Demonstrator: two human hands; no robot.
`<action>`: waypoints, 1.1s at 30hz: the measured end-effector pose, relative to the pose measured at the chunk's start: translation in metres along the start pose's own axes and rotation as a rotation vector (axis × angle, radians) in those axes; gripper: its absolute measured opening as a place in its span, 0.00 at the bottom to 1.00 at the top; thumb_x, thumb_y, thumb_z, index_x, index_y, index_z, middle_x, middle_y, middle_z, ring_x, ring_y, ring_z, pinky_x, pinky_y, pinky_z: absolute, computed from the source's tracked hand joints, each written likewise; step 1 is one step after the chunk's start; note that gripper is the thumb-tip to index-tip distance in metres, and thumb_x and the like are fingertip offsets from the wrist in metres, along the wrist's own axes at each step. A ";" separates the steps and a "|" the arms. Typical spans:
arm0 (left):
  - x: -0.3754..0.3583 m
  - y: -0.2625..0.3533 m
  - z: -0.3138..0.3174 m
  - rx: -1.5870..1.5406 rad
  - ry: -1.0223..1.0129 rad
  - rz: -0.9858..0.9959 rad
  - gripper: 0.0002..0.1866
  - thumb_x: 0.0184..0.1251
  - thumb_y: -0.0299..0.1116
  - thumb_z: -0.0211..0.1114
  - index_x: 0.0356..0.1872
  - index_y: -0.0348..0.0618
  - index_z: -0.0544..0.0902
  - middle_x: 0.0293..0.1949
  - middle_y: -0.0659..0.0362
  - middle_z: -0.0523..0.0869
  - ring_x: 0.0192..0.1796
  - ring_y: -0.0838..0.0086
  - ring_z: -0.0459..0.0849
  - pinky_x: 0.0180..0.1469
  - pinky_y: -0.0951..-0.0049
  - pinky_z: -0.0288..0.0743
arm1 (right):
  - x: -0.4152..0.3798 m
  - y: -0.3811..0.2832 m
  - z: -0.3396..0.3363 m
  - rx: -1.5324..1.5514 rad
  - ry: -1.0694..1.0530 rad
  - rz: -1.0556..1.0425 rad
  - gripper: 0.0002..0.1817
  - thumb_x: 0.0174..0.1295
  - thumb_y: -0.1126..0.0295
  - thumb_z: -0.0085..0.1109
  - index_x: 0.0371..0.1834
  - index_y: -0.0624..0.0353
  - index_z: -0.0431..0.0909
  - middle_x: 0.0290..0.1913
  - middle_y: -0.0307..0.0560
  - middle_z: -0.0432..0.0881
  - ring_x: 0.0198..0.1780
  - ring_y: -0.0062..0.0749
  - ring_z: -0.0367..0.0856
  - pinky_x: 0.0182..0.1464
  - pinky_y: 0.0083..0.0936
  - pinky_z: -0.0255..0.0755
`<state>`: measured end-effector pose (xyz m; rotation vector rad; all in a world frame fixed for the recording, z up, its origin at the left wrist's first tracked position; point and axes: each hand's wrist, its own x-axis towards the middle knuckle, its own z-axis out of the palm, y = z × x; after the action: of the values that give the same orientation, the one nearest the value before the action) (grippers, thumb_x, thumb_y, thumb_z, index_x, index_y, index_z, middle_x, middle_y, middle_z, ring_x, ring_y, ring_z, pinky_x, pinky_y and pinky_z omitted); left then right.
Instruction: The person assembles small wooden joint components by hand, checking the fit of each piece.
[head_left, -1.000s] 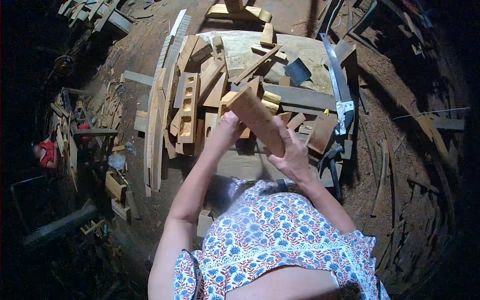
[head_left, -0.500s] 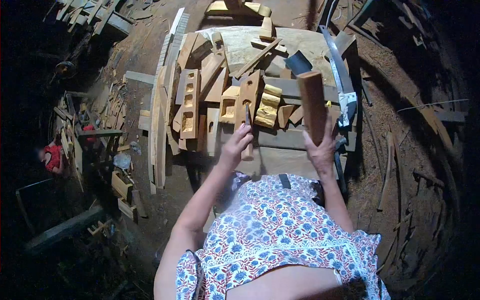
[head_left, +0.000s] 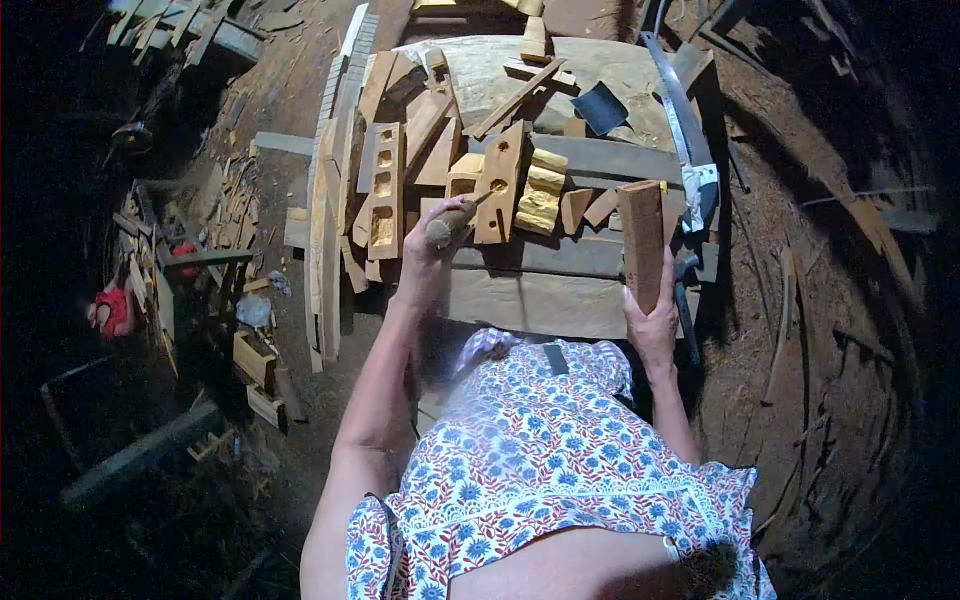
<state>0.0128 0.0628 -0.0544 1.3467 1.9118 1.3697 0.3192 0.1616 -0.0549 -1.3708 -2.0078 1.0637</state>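
My left hand (head_left: 428, 245) is closed around the wooden handle of a chisel (head_left: 441, 232). The chisel leans to the left, and its blade reaches a hole in a flat wooden piece (head_left: 507, 165) with several cut holes. In my right hand (head_left: 653, 325) is a thick rectangular wooden block (head_left: 642, 240), gripped at its near end and standing to the right of the pierced piece. Just right of that piece lies a yellowish carved wooden block (head_left: 541, 192); a smaller hollowed block (head_left: 464, 180) is partly hidden at its left.
A long block with square recesses (head_left: 386, 190) lies on the left of the bench. A handsaw (head_left: 675, 115) runs along the right edge, and a dark sheet (head_left: 601, 108) lies behind. Wood scraps cover the ground, and a person in red (head_left: 115, 312) is at far left.
My left hand has moved left and away from me, tipping the chisel from near upright to leaning left. The block in my right hand is a little to the right and lower in view.
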 end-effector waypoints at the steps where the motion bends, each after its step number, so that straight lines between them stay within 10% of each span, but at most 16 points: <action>1: 0.004 -0.003 -0.002 -0.030 -0.074 -0.035 0.18 0.57 0.16 0.61 0.50 0.40 0.75 0.53 0.56 0.78 0.56 0.71 0.76 0.57 0.74 0.71 | -0.003 -0.003 0.002 -0.012 0.018 -0.011 0.44 0.56 0.69 0.61 0.73 0.47 0.46 0.60 0.64 0.68 0.54 0.55 0.75 0.54 0.38 0.70; 6: 0.029 -0.031 -0.009 -0.440 -0.231 -0.359 0.18 0.60 0.19 0.60 0.52 0.39 0.75 0.54 0.56 0.78 0.56 0.72 0.76 0.57 0.73 0.72 | -0.026 -0.017 0.013 -0.051 0.069 0.031 0.44 0.56 0.68 0.61 0.73 0.54 0.45 0.66 0.65 0.62 0.63 0.54 0.67 0.61 0.35 0.65; 10: 0.065 -0.035 -0.028 0.142 -0.458 0.050 0.19 0.59 0.30 0.66 0.51 0.45 0.73 0.42 0.49 0.83 0.45 0.63 0.83 0.47 0.69 0.76 | -0.046 -0.041 0.024 0.095 0.035 0.243 0.44 0.56 0.71 0.60 0.73 0.53 0.44 0.67 0.64 0.61 0.64 0.50 0.67 0.61 0.34 0.64; 19: 0.129 -0.051 -0.028 -0.189 -0.770 0.123 0.20 0.63 0.35 0.64 0.54 0.41 0.73 0.41 0.54 0.84 0.42 0.72 0.81 0.46 0.70 0.75 | -0.044 -0.087 0.062 -0.094 0.181 0.008 0.44 0.56 0.70 0.61 0.73 0.54 0.44 0.62 0.63 0.68 0.59 0.48 0.73 0.56 0.34 0.69; 21: 0.133 -0.035 -0.027 -0.465 -0.877 -0.366 0.20 0.62 0.33 0.64 0.55 0.41 0.73 0.40 0.55 0.84 0.42 0.71 0.81 0.47 0.69 0.75 | -0.034 -0.108 0.067 -0.123 0.194 0.054 0.45 0.53 0.68 0.64 0.72 0.55 0.46 0.59 0.61 0.71 0.55 0.45 0.76 0.53 0.34 0.71; 22: 0.129 -0.040 -0.028 -0.197 -0.863 0.049 0.20 0.62 0.31 0.63 0.55 0.43 0.73 0.39 0.56 0.84 0.42 0.72 0.80 0.47 0.71 0.74 | -0.029 -0.111 0.072 -0.051 0.252 -0.108 0.44 0.51 0.65 0.66 0.70 0.57 0.51 0.53 0.57 0.75 0.50 0.40 0.78 0.51 0.33 0.72; 27: 0.130 -0.039 -0.030 -0.055 -0.913 0.158 0.18 0.62 0.24 0.61 0.54 0.41 0.74 0.44 0.57 0.83 0.46 0.75 0.80 0.52 0.73 0.75 | -0.007 -0.151 0.102 0.018 0.393 -0.210 0.43 0.51 0.64 0.66 0.69 0.59 0.52 0.50 0.56 0.75 0.47 0.38 0.78 0.48 0.32 0.72; 29: 0.126 -0.017 -0.043 0.063 -0.916 0.175 0.18 0.60 0.21 0.61 0.53 0.41 0.75 0.44 0.59 0.82 0.46 0.75 0.80 0.54 0.74 0.74 | -0.003 -0.157 0.117 0.151 0.123 0.137 0.45 0.51 0.63 0.64 0.71 0.56 0.51 0.59 0.55 0.70 0.57 0.40 0.72 0.58 0.30 0.66; 31: 0.129 -0.072 -0.023 -0.139 -0.889 0.338 0.14 0.61 0.30 0.64 0.47 0.42 0.77 0.34 0.56 0.84 0.37 0.68 0.82 0.43 0.67 0.75 | 0.005 -0.147 0.124 -0.256 -0.060 0.098 0.48 0.49 0.67 0.63 0.73 0.38 0.47 0.61 0.59 0.70 0.57 0.49 0.75 0.55 0.39 0.70; 33: 0.131 -0.066 -0.025 -0.128 -0.865 0.378 0.12 0.59 0.29 0.64 0.43 0.41 0.77 0.33 0.54 0.84 0.36 0.64 0.83 0.41 0.65 0.75 | 0.005 -0.158 0.119 -0.189 0.067 -0.109 0.47 0.49 0.71 0.62 0.73 0.42 0.48 0.60 0.59 0.70 0.56 0.48 0.76 0.56 0.37 0.70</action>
<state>-0.0939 0.1638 -0.0785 1.8805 1.0149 0.7981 0.1420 0.0968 0.0040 -1.3531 -2.1512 0.7870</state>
